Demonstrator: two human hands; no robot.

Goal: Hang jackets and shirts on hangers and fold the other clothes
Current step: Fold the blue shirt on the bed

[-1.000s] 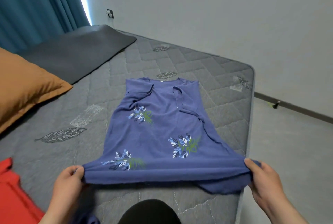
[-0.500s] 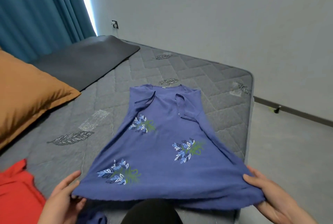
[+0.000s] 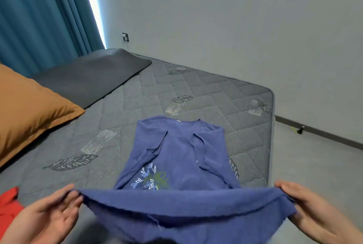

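Garment: blue top point(image 3: 177, 157) with an embroidered leaf sprig, lying on the grey mattress point(image 3: 196, 94); neckline at the far end, hem raised off the bed at the near end.
Left hand point(image 3: 47, 216): pinches the left corner of the hem between thumb and fingertips; picture is blurred there, but cloth plainly runs into the pinch.
Right hand point(image 3: 312, 210): grips the right corner of the hem, thumb on top, fingers underneath.
Hem: stretched between both hands, sagging slightly in the middle, underside facing the camera.
Step in hand (judgement): first fold of this top, hem being carried toward the neckline.
Done so far: top is spread flat with side flaps turned inward; no completed fold visible yet.
Left to do (judgement): finish folding this top; a red garment point(image 3: 8, 202) lies unfolded at the near left edge.
Hangers: none in view.
Surroundings: orange pillow point(image 3: 29, 110) at left, dark mat point(image 3: 92, 74) beyond it, teal curtain point(image 3: 39, 13).
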